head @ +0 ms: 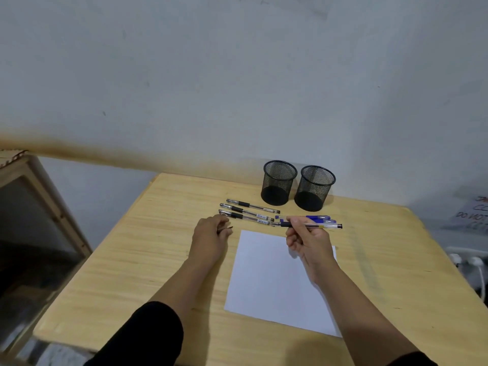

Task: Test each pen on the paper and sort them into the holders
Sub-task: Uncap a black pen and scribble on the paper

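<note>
Uncapped clear-barrelled black pen point(311, 225) is pinched in right hand point(307, 240) above white paper sheet point(277, 283) for testing; its cap point(225, 229) is gripped in left hand point(210, 240).

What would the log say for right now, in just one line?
right hand: holds uncapped pen above paper | left hand: holds cap | paper: blank | holders: empty | other pens: on table

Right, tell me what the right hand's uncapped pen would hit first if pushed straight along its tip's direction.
Likely the nearest black-gripped clear pen lying on the wooden table: the tip of the pen in the right hand points left at its end, though height is unclear.
</note>
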The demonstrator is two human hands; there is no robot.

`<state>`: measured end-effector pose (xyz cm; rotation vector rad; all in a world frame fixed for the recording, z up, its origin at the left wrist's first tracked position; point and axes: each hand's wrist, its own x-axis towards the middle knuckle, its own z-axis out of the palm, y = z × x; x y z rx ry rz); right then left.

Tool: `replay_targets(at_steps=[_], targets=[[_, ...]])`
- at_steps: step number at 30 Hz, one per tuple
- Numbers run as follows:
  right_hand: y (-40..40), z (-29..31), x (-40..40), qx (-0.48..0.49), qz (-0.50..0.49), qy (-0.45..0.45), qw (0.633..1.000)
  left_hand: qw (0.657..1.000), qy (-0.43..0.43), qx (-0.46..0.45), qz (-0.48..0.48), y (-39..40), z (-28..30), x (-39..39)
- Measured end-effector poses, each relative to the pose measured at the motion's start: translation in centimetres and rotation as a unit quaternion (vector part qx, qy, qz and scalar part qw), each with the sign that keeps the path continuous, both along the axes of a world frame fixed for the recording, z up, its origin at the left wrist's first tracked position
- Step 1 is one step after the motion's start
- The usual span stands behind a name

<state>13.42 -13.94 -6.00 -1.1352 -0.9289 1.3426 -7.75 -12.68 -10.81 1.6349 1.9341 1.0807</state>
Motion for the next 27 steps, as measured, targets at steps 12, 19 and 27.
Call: replay_targets(at_steps=[12, 19, 27], targets=[[-3.5, -1.7, -2.0, -0.010, 0.156, -0.076, 0.985, 0.989, 0.057, 0.024, -0.136, -8.6, 0.2, 0.0], [-5.0, -2.7, -3.2, 0.001, 0.193, -0.135, 0.972, 0.989, 0.042, 0.018, -0.139, -8.3, 0.1, -0.3], [-6.0, -3.2, -5.0, 0.068, 0.297, -0.219, 0.927, 0.987, 0.058, 0.011, -0.148, -8.2, 0.0, -0.6]])
